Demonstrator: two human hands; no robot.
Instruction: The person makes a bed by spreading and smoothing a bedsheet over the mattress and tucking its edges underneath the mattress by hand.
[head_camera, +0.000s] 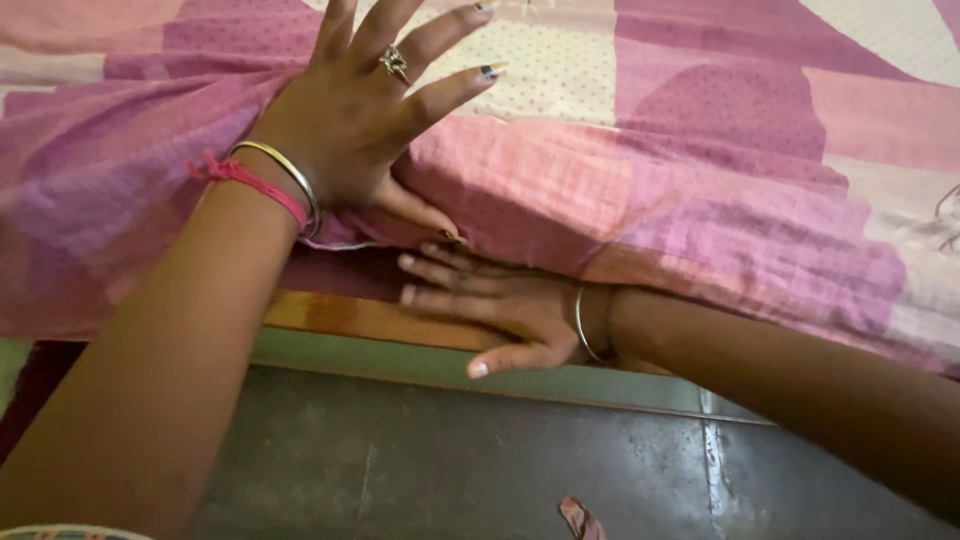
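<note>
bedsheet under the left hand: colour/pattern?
Pink and purple patchwork bedsheet, some patches dotted; head view shows it.

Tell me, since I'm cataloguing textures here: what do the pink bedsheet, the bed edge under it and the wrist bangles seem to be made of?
The bedsheet looks like thin woven cotton, matte, with a crinkled weave and dotted print. The bed edge seems to be varnished wood, orange-brown and slightly glossy. The bangle on the left hand and the one on the right hand look like polished metal, judging by their shine.

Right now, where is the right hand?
In the head view, the right hand lies low at centre, fingers slid under the pink bedsheet's edge, just below the left hand pressed flat on top.
</note>
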